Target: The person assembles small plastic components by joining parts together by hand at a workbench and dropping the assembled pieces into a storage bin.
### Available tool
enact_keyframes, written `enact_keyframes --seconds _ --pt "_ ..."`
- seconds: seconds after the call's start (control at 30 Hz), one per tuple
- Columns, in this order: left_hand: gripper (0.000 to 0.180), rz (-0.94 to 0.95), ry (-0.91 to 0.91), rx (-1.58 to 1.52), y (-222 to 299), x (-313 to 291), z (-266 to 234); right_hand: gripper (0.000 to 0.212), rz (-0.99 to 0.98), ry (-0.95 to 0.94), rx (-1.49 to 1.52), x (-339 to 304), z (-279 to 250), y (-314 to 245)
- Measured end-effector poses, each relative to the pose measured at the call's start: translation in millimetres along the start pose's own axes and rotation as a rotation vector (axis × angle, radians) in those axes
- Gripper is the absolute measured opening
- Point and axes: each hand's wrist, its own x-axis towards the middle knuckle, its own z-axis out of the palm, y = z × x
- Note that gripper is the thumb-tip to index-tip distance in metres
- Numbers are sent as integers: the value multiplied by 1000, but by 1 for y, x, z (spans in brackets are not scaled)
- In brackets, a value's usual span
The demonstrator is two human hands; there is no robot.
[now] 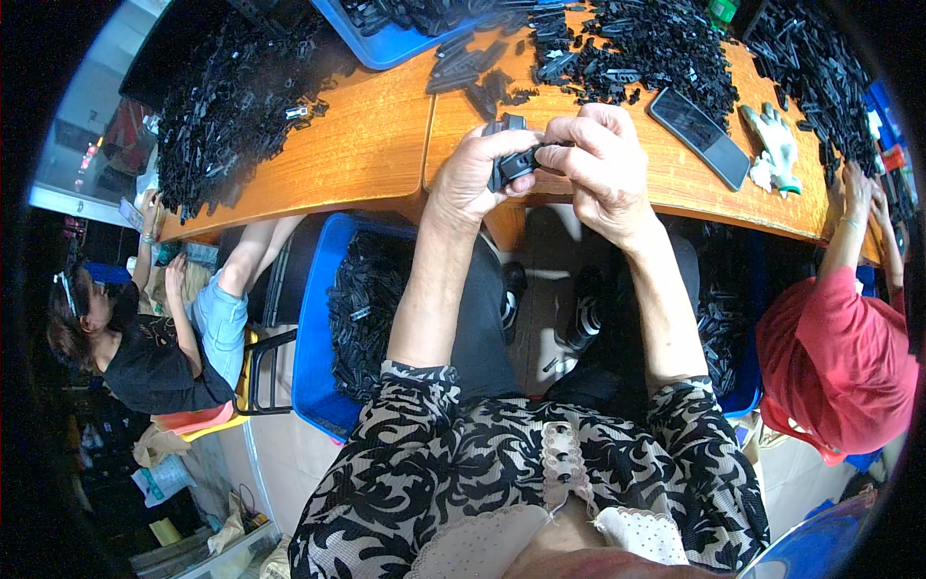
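Observation:
Both my hands are raised over the near edge of the wooden table, close together. My left hand [470, 179] grips a black plastic part [508, 169], its thumb on top and fingers curled beneath. From the right, my right hand [603, 164] pinches the right end of a black piece at that part; I cannot tell whether this is a second piece. Just beyond my hands lie several larger black plastic parts [468, 68] on the tabletop.
Heaps of small black parts [637, 43] cover the table's far side, around a blue tray [371, 48]. A phone [699, 137] and a glove [772, 150] lie to the right. A blue bin [313, 318] of black parts stands below. One person [145, 338] sits at left, another [839, 357] at right.

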Motion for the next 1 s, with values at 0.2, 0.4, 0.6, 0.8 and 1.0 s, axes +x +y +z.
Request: enact_keyframes --seconds 0.2,0.4,0.6,0.8,1.0 --pt "20 38 59 149 6 -7 9 23 -9 -20 -53 -2 -3 9" --pt "27 86 123 623 17 -20 33 24 783 28 603 -10 6 -7" --pt "25 71 224 580 13 -28 40 21 1044 5 800 -13 15 -12" --pt "27 -19 275 967 38 -110 -10 22 620 -45 283 -30 40 14" --pt "48 244 910 1662 67 -184 -52 24 415 -94 12 -20 63 9"
